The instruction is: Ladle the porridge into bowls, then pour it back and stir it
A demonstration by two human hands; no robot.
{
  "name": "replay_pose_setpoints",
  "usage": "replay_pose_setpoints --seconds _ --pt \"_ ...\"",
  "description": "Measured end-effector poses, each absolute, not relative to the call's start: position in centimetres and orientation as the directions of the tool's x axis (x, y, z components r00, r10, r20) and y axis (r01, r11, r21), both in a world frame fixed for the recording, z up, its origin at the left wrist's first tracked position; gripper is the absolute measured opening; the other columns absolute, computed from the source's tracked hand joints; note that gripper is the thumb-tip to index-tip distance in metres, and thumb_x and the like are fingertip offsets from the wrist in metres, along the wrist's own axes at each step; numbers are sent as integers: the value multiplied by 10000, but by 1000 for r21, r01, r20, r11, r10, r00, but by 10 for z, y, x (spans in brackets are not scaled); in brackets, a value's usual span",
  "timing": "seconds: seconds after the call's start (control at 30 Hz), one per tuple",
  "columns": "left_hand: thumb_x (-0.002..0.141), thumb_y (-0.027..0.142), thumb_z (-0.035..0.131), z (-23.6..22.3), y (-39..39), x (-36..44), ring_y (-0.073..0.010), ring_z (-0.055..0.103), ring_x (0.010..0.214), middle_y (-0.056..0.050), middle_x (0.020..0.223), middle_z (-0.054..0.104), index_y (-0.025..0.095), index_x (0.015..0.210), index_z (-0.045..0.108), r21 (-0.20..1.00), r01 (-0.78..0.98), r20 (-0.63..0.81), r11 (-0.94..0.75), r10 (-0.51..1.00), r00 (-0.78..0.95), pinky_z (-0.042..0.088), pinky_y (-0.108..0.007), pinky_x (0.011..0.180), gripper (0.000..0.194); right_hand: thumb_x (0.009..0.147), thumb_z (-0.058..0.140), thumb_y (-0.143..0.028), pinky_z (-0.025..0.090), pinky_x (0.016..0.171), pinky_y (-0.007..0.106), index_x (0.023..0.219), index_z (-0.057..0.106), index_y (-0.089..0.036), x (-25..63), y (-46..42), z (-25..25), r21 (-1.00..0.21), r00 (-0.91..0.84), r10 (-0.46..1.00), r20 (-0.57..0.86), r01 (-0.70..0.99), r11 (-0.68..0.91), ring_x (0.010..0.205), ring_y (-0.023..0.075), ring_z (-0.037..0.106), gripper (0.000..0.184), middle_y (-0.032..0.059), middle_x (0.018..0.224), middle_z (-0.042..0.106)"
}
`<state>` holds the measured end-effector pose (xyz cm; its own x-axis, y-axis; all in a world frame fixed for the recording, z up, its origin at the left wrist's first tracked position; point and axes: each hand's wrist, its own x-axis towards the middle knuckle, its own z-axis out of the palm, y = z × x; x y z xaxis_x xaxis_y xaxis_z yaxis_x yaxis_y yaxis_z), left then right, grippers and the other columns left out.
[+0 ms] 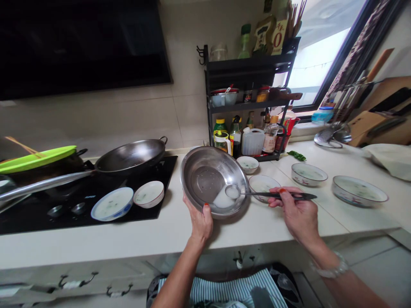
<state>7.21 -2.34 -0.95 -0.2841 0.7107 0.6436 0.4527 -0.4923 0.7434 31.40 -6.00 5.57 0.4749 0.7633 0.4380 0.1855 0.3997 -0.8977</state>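
Observation:
My left hand (pixel 201 218) grips the near left rim of a steel mixing bowl (pixel 205 175), thumb on the edge. The bowl is tilted, and a small pool of milky white liquid (pixel 224 199) lies in its lower right side. In my right hand (pixel 297 209) is the black handle of a ladle (pixel 232 191), whose round head rests in that pool. Just right of the steel bowl, partly behind the ladle handle, stands a small bowl (pixel 261 184) of white liquid. Another small bowl (pixel 248 164) sits behind it.
Two filled bowls (pixel 310 174) (pixel 359 190) stand on the right counter. A blue-patterned bowl (pixel 112 204) and a small bowl (pixel 149 194) sit on the black stove (pixel 80 224), before a wok (pixel 131 156). A rack (pixel 247 105) of bottles stands behind; green leaves (pixel 296 155) lie near it.

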Motion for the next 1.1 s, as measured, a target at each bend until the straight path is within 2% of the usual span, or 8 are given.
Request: replay_pose_setpoints --seconds 0.3,0.6,0.77,1.1 --pt "875 245 416 -13 -22 71 -297 121 1494 -221 1566 224 45 1512 118 746 462 634 -479 723 -274 39 -498 1232 731 854 654 -455 579 517 286 830 630 -171 314 -59 53 -899 485 761 430 154 410 559 160 669 286 84 853 705" --pt "879 252 416 -10 -23 72 -290 130 1490 -202 1569 216 59 1507 176 733 479 648 -484 712 -272 117 -486 1226 700 846 667 -439 583 511 288 824 632 -170 314 -61 55 -898 488 761 428 139 416 554 163 667 273 77 841 709" --pt "874 246 428 -10 -23 71 -312 156 1476 -207 1575 200 66 1512 173 731 472 653 -493 706 -274 120 -516 1218 710 845 672 -428 583 520 287 827 638 -169 314 -59 54 -902 489 767 417 116 416 556 159 666 262 75 844 707" --pt "869 257 429 -9 -24 71 -311 181 1465 -207 1561 217 55 1514 157 743 465 637 -481 722 -270 138 -504 1216 729 833 677 -428 577 495 293 810 638 -166 315 -59 58 -896 494 756 430 130 425 544 168 660 266 78 810 708"
